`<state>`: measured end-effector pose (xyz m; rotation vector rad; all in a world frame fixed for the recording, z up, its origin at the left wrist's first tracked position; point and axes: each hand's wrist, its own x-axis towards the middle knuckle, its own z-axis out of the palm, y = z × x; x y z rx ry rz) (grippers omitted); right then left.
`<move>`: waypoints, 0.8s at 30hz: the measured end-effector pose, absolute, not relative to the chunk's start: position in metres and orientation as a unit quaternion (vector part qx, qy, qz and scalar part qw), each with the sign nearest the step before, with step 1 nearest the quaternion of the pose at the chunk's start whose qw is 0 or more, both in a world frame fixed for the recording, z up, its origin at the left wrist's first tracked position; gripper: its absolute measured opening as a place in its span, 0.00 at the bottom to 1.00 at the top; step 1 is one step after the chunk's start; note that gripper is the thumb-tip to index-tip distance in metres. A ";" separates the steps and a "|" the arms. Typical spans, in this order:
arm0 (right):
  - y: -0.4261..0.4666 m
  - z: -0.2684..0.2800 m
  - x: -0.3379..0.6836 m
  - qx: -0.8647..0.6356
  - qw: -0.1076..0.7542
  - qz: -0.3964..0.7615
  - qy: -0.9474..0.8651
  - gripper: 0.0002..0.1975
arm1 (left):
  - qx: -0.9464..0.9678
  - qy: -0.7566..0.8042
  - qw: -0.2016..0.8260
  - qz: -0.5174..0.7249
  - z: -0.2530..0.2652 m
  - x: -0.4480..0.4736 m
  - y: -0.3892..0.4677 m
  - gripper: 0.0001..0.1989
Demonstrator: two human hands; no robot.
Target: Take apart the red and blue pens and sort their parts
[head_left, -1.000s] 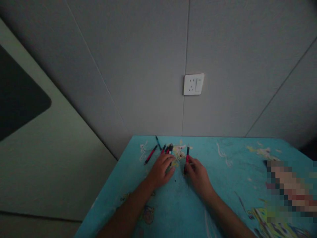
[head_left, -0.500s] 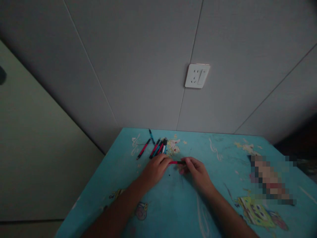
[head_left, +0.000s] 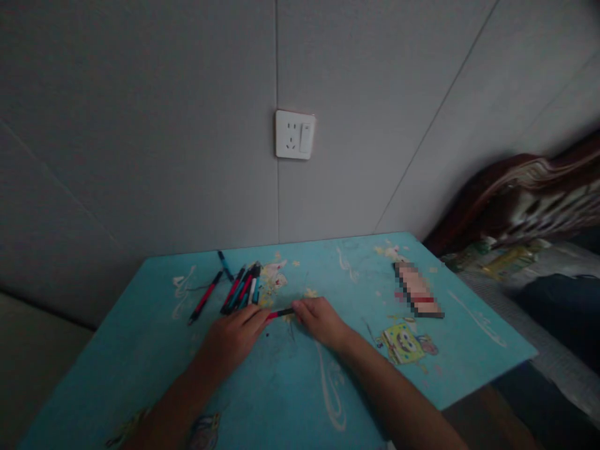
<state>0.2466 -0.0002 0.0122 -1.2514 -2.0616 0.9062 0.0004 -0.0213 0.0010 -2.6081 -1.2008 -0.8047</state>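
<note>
Grip of the left hand (head_left: 237, 331) and grip of the right hand (head_left: 321, 317) are both closed down to the thickness of one slim red-and-black pen (head_left: 281, 313); the red stretch is covered by the left hand, and the black stretch is pinched by the right; whether the pen is rested on the desk (head_left: 290, 400) or held clear of it cannot be told. Its long axis is laid nearly crosswise between the hands, with the right end tipped slightly away from the wearer; neither hand is nearer, since one end is taken up by each; both tips are hidden.

Just beyond the left hand, a bunch of pens (head_left: 241, 289) in red, blue, black and white is heaped, with lengths aimed mostly away from the wearer and so set across the held pen's line; contact with the left hand cannot be made out. Farther left, a lone pen (head_left: 205, 299), also red and black, is laid aslant; near its far end a blue-and-black pen (head_left: 225, 265) is slanted the other way.

Beyond the right hand, a SpongeBob print (head_left: 403, 344) is borne by the turquoise desk; farther off, a flat dark-edged object (head_left: 419, 290) is seen, too blocky to be read; behind, a white wall socket (head_left: 295, 134) is mounted; at far right, a carved wooden headboard (head_left: 515, 187) is partly shown.
</note>
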 end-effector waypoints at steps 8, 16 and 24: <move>-0.003 0.026 0.253 -0.386 0.278 0.230 -0.849 0.16 | -0.882 -0.418 0.038 -0.216 -0.009 -0.008 -0.020 0.13; -0.010 0.018 0.244 -0.392 0.293 0.287 -0.823 0.13 | -0.891 -0.408 0.088 -0.177 -0.006 0.005 -0.024 0.13; -0.007 0.018 0.245 -0.399 0.287 0.288 -0.822 0.20 | -0.883 -0.417 0.099 -0.192 -0.004 0.002 -0.025 0.12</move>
